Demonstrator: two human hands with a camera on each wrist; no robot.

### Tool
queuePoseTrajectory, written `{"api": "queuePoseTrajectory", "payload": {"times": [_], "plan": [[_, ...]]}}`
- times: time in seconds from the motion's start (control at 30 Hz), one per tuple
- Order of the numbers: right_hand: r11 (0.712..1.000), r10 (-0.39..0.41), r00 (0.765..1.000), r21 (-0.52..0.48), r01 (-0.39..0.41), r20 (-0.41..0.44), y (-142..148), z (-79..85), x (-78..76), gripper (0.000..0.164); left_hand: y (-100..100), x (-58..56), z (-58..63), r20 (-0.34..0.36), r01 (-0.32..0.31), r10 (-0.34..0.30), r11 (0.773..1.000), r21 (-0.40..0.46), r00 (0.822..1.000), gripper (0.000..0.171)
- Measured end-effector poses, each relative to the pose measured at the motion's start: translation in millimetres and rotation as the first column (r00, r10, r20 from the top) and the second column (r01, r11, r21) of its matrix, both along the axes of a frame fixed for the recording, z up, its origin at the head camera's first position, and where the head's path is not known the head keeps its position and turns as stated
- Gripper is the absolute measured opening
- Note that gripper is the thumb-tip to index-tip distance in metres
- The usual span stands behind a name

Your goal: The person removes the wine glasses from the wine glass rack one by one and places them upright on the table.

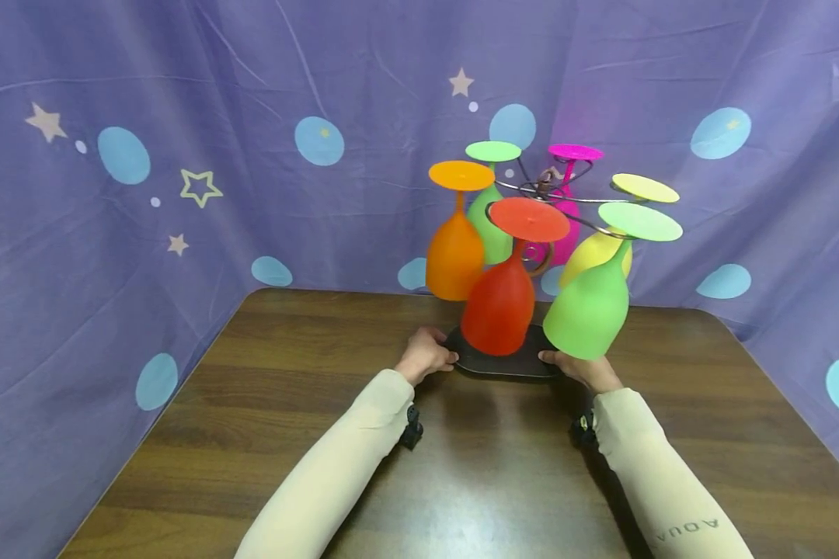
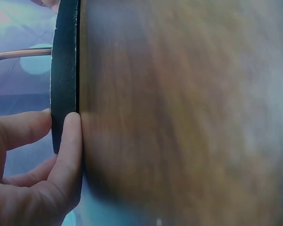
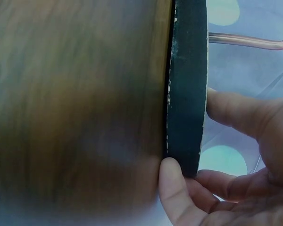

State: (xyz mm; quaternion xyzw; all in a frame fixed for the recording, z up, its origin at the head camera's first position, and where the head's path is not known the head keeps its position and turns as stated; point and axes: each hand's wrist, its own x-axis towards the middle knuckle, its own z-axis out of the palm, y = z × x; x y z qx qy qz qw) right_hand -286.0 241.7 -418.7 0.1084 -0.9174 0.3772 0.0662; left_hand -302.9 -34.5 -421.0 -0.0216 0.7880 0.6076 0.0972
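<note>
A wire wine glass rack [image 1: 544,191] with a dark base [image 1: 503,367] stands toward the back of the table. Hanging upside down from it are several plastic goblets: red [image 1: 498,310], orange [image 1: 454,260], yellow [image 1: 597,252], pink [image 1: 576,152] and two green, one at front right [image 1: 590,310], one behind [image 1: 491,237]. My left hand [image 1: 425,355] grips the base's left end, thumb on top, another fingertip at its side edge [image 2: 65,70]. The right hand [image 1: 582,368] holds the right end likewise, partly hidden by the front green goblet; its thumb and fingers show against the base edge [image 3: 186,94].
The brown wooden table [image 1: 287,388] spreads out on both sides and in front of the rack. A purple curtain [image 1: 363,210] with stars and blue spots hangs right behind the table's far edge. Dark wrist cameras [image 1: 411,428] sit under both sleeves.
</note>
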Motion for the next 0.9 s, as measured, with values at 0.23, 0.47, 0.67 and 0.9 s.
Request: {"api": "queuePoseTrajectory", "payload": {"times": [0.23, 0.47, 0.67, 0.9], "plan": [[0.999, -0.016, 1.000, 0.041, 0.017, -0.019, -10, 0.5, -1.1, 0.053, -11, -0.6, 1.5, -0.003, 0.007, -0.007, 1.000, -0.012, 1.000, 0.043], [0.996, -0.035, 0.999, 0.084, 0.036, -0.015, -20, 0.0, -4.4, 0.054, -21, -0.5, 1.5, -0.008, 0.026, -0.026, 0.999, -0.024, 1.000, 0.044], [0.998, 0.005, 0.994, 0.066, 0.002, -0.106, -24, -1.4, -5.2, 0.054, -27, 0.1, 0.5, -0.013, 0.012, -0.012, 0.999, -0.042, 1.000, 0.045], [0.997, -0.020, 0.997, 0.070, 0.025, -0.073, -31, 1.0, -3.6, 0.052, -33, 0.5, 1.0, -0.026, 0.023, -0.024, 0.999, -0.047, 0.999, 0.042]]}}
